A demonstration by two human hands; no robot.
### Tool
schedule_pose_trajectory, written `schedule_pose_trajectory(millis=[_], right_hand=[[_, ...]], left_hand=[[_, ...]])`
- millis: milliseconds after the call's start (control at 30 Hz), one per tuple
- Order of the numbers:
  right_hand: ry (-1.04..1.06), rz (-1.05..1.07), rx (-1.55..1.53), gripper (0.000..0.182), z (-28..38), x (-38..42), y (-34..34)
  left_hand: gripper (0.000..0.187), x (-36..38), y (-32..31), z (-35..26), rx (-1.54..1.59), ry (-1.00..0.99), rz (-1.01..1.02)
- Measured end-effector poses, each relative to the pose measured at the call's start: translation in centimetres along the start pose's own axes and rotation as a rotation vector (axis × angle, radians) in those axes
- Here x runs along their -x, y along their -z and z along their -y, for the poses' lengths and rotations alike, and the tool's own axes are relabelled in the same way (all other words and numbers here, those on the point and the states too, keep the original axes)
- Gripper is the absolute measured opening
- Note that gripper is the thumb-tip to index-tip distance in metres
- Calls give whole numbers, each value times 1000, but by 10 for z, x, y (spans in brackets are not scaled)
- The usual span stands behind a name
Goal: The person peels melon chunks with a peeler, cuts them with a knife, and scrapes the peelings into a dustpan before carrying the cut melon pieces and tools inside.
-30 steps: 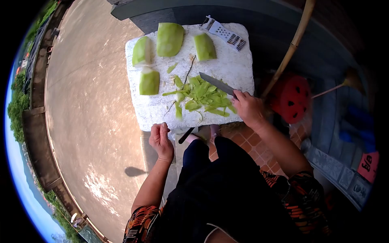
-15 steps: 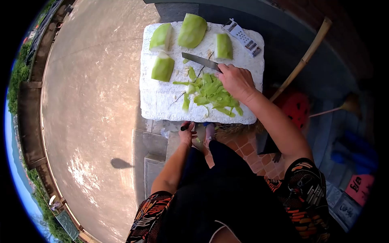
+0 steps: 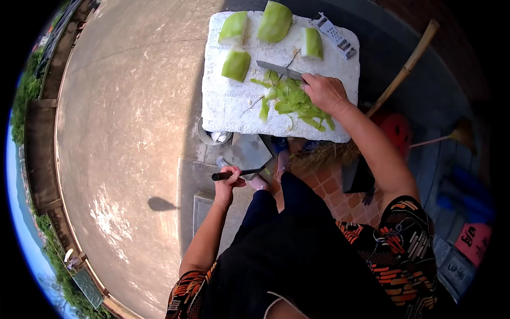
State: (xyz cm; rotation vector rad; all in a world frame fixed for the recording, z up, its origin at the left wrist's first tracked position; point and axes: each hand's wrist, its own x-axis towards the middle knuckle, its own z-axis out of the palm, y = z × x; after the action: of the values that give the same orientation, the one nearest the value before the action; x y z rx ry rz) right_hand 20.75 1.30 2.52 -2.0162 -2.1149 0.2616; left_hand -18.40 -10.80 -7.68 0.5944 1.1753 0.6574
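Observation:
My right hand (image 3: 326, 93) is wrapped round the handle of a knife (image 3: 279, 69), its blade pointing left over the white board. Just below the blade lies a heap of green peelings (image 3: 297, 100). Several peeled pale-green gourd pieces (image 3: 236, 64) stand toward the board's far side. Below the near edge, my left hand (image 3: 228, 183) grips the black handle of what looks like a dustpan (image 3: 247, 151). Its flat grey pan shows by my feet, partly under the board.
The white foam-like board (image 3: 234, 109) carries a grater (image 3: 336, 36) at its far right. A bowl (image 3: 201, 132) sits under its near left corner. A bamboo pole (image 3: 406, 66) leans at right, near a red object (image 3: 394, 133). Straw broom bristles (image 3: 324, 154) show beneath the board.
My left hand has come out from beneath the board's edge toward me and left, bringing the black handle into view. The knife stays in my right hand. The view has shifted.

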Motion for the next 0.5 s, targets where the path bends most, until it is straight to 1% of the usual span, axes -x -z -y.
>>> schedule_pose_trajectory(millis=[100,133,167,233,267,300,367,500], right_hand=[[66,64,-25,22,5,14,9],[67,90,-22,22,8,15,18],[69,117,-21,22,10,16,23],[-17,54,-17,22,10,6,22],[-59,22,-17,22,7,0,20],[-36,24,-3,22,4,-2,16],[11,31,27,22,-1,-3,9],[99,136,15,21,10,18,3]], left_hand=[[21,23,-3,-9,-218,44,96],[25,34,-9,-16,-272,65,94],[30,46,-11,-19,-350,11,112],[33,64,-9,-23,-585,-105,133],[33,73,-9,-27,-603,-196,173],[32,80,-7,-31,-649,-136,188],[32,100,-17,-53,-550,-67,221],[30,126,-22,-84,-575,-163,324]])
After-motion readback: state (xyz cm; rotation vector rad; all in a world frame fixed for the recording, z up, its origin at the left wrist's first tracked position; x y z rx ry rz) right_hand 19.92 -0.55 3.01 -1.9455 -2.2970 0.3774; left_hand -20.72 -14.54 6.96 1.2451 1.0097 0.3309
